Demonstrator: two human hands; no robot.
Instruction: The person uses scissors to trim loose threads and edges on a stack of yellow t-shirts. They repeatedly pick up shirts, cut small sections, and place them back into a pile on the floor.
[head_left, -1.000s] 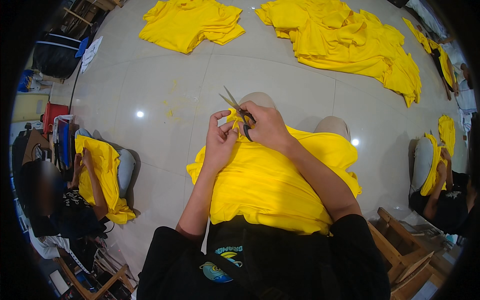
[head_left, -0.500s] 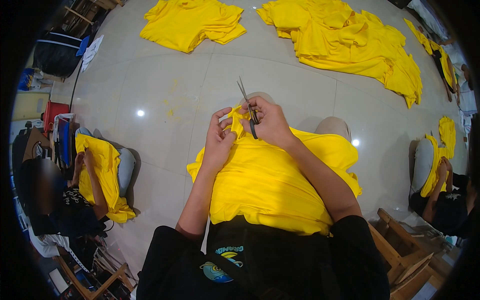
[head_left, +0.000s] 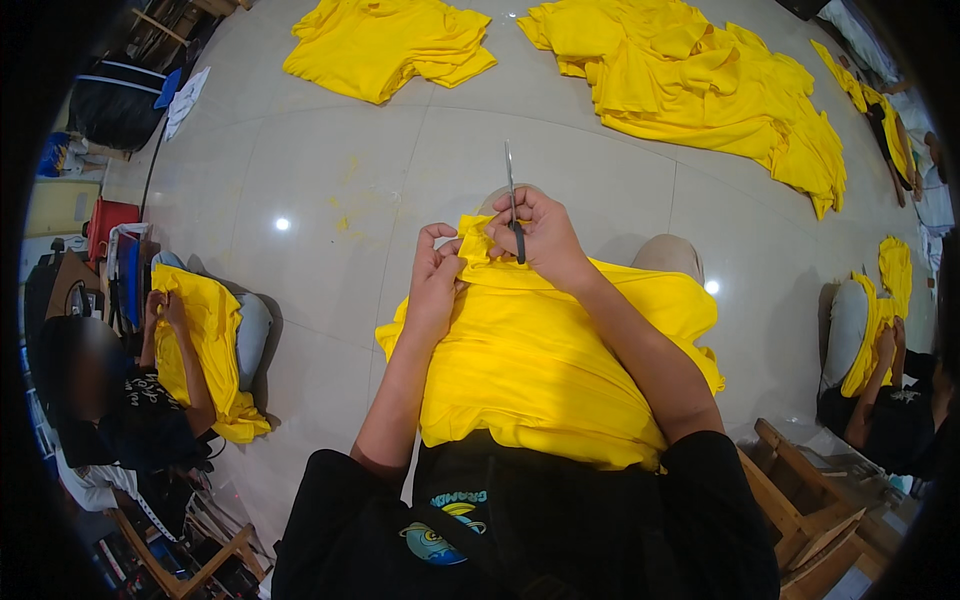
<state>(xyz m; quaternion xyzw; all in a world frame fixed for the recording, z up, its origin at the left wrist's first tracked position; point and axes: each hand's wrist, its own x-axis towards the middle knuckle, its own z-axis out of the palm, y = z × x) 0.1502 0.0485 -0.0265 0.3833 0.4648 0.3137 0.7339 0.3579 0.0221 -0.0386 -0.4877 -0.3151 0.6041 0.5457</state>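
Observation:
Across my lap lies a yellow shirt (head_left: 530, 370), its far edge bunched up between my hands. My left hand (head_left: 436, 275) pinches that gathered edge with thumb and fingers. Black-handled scissors (head_left: 512, 190) are in my right hand (head_left: 545, 235), blades pointing away from me and seen nearly edge-on. The right fingertips also touch the fabric edge; whether they grip it, I cannot tell.
Yellow garment piles lie on the tiled floor: one (head_left: 385, 50) far left, a larger one (head_left: 700, 85) far right. Yellow scraps (head_left: 343, 222) dot the floor. Co-workers handling yellow garments sit left (head_left: 110, 390) and right (head_left: 900, 400). A wooden frame (head_left: 800, 500) stands lower right.
The scissors have turned from tilting left to nearly upright, their blades now together. My right hand has shifted slightly, and the bunched edge between my hands has changed shape.

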